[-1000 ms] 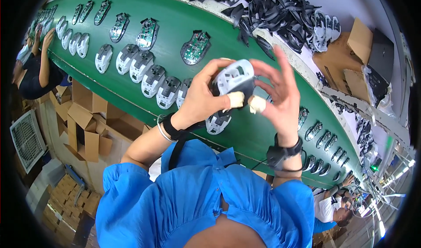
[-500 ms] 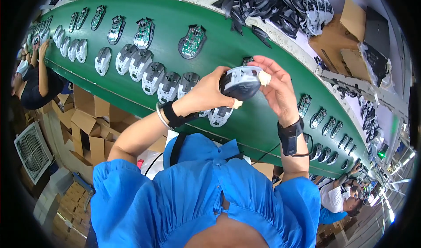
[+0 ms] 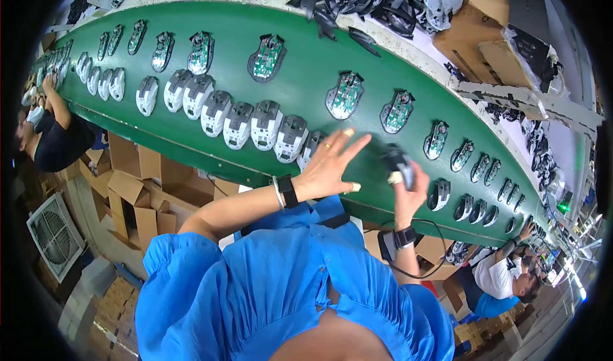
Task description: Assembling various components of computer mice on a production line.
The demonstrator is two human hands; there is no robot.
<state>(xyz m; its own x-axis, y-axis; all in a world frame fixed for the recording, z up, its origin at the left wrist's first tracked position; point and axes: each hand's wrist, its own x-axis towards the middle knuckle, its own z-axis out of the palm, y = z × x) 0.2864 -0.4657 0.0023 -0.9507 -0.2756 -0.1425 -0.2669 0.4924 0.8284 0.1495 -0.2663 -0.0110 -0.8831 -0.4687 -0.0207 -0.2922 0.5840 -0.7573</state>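
We see our right hand [image 3: 403, 185] gripping a dark plastic mouse shell [image 3: 397, 162] while our left hand [image 3: 332, 166] (fingers spread open) hovers over the long green belt [image 3: 306, 74].

This is a factory assembly line for computer mice. A long green conveyor belt [image 3: 294, 99] carries rows of white mouse shells [image 3: 255, 123] and open mouse bases with green circuit boards [image 3: 345, 95]. Behind it lie heaps of black plastic parts [image 3: 377, 0]. Cardboard boxes [image 3: 137, 192] stand under the belt, and other workers [image 3: 54, 137] sit along it.
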